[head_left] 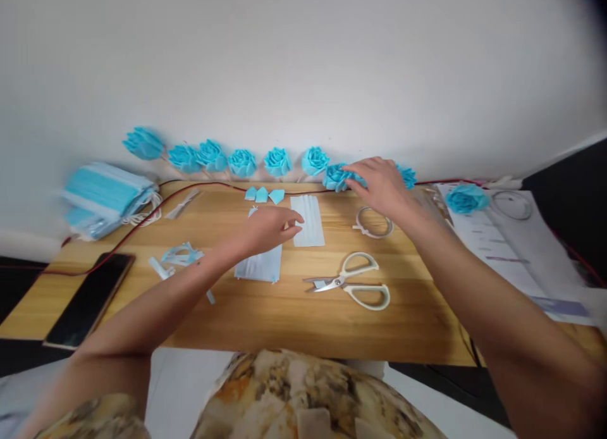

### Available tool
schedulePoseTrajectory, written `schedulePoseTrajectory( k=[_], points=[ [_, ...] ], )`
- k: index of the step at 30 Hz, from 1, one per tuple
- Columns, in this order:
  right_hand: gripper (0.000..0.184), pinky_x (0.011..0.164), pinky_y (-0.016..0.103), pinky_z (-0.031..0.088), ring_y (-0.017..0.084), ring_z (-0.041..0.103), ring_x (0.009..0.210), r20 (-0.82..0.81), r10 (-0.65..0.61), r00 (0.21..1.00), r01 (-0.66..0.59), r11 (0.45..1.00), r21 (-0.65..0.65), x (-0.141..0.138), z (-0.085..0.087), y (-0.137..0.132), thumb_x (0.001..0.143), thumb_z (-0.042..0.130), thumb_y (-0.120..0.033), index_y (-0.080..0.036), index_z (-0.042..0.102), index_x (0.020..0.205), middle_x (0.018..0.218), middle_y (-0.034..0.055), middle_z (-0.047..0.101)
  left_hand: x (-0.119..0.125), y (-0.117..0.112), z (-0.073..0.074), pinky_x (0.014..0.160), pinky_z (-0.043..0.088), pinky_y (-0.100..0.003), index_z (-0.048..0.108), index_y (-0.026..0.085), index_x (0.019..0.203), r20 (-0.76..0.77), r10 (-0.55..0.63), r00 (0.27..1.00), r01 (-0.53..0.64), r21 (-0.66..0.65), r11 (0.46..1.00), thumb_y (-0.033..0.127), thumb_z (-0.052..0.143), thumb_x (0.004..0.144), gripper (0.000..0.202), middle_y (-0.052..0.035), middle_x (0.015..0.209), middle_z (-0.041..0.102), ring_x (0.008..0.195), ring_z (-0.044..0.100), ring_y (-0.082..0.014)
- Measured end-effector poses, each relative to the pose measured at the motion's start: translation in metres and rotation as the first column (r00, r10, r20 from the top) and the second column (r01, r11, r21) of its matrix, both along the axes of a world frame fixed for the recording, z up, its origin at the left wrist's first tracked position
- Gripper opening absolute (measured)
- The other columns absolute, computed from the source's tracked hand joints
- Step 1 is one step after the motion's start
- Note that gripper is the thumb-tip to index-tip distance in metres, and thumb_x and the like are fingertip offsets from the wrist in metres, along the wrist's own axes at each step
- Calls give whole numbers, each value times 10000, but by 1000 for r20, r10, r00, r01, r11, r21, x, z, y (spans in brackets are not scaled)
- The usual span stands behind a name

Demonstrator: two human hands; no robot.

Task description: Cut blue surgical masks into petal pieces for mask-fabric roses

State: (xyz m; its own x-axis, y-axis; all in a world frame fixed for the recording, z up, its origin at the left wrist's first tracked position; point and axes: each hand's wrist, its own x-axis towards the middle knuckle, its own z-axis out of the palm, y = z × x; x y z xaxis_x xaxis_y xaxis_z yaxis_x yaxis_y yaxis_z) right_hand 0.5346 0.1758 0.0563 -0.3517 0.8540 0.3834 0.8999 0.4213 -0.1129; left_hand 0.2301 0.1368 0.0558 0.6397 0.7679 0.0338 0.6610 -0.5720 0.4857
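My right hand (377,183) reaches to the back of the table, with thumb and index finger at the side of a blue fabric rose (334,177) in the row along the wall. Its palm hides part of other roses behind it. My left hand (272,229) hovers with loosely bent fingers and a gap at the thumb, holding nothing visible. Under it lies a pale blue piece of mask fabric (260,267), partly covered by the hand. Beside its fingertips is a white pleated piece (310,221). White-handled scissors (337,281) lie open in front, a small scrap at the blades.
Several blue roses (241,163) lean on the wall; another rose (467,198) lies on papers (502,236) at right. A tape roll (374,222), small cut pieces (264,195), scraps (183,254), a mask stack (107,195), a phone (90,300) and a red cable (142,221) are on the table.
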Motion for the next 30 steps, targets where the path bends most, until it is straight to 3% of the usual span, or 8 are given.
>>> schedulePoseTrajectory(
  k=[6, 11, 16, 19, 22, 26, 28, 30],
  points=[
    [369, 968, 581, 512, 396, 683, 1136, -19, 56, 998, -56, 998, -6, 19, -5, -21, 997, 503, -380, -246, 756, 1230, 1224, 133, 778, -72, -10, 9, 712, 495, -318, 777, 184, 1176, -64, 150, 987, -156, -87, 984, 397, 547, 964, 379, -93, 965, 802, 817, 714, -219],
    [369, 978, 621, 533, 411, 695, 1150, -50, 29, 998, -28, 1000, 13, 35, -8, -37, 976, 525, -393, -267, 751, 1240, 1226, 123, 778, -99, -23, 6, 690, 482, -314, 770, 205, 1188, -83, 145, 986, -154, -117, 981, 462, 530, 952, 424, -70, 903, 794, 772, 703, -214],
    [379, 1020, 610, 543, 392, 700, 1157, -91, -82, 992, 85, 996, 29, 42, -2, -42, 962, 535, -369, -248, 752, 1248, 1224, 126, 783, -85, -30, 9, 668, 498, -303, 781, 243, 1145, 23, 76, 997, -74, -83, 994, 465, 550, 946, 378, -52, 913, 802, 727, 694, -192],
    [406, 1056, 588, 534, 375, 691, 1194, -167, -172, 971, 180, 983, 31, 49, 3, -40, 921, 567, -324, -186, 751, 1256, 1267, 151, 770, -61, -23, 12, 685, 516, -317, 786, 246, 1133, 84, 12, 996, -9, -39, 999, 467, 555, 941, 373, -57, 930, 805, 743, 696, -200],
    [415, 977, 516, 590, 327, 729, 1109, -334, -260, 906, 277, 961, 2, 56, 10, -49, 887, 588, -281, -161, 746, 1252, 1256, 157, 774, -32, -25, 21, 739, 541, -354, 787, 242, 1132, 92, -70, 993, 74, -41, 996, 440, 544, 943, 367, -67, 977, 809, 784, 711, -217],
    [404, 913, 456, 618, 289, 747, 1065, -467, -256, 846, 297, 955, 15, 61, 18, -86, 927, 598, -331, -205, 727, 1288, 1218, 125, 784, -25, -70, 29, 885, 583, -417, 779, 318, 1188, 125, -216, 968, 233, -147, 961, 466, 555, 970, 345, -59, 1215, 790, 979, 744, -254],
    [389, 899, 450, 623, 285, 751, 1055, -492, -249, 834, 291, 957, 9, 64, 16, -107, 939, 603, -367, -220, 731, 1277, 1204, 115, 787, -45, -107, 22, 1050, 560, -422, 734, 422, 1293, 168, -267, 949, 301, -226, 926, 478, 573, 989, 349, -11, 1348, 744, 1237, 693, -255],
    [382, 879, 442, 628, 279, 754, 1037, -511, -269, 816, 305, 952, -14, 70, 9, -121, 936, 609, -384, -223, 737, 1259, 1189, 109, 789, -74, -145, 6, 1043, 587, -404, 659, 536, 1373, 180, -277, 944, 323, -325, 889, 446, 573, 989, 404, 35, 1356, 738, 1265, 689, -232]
  ],
)
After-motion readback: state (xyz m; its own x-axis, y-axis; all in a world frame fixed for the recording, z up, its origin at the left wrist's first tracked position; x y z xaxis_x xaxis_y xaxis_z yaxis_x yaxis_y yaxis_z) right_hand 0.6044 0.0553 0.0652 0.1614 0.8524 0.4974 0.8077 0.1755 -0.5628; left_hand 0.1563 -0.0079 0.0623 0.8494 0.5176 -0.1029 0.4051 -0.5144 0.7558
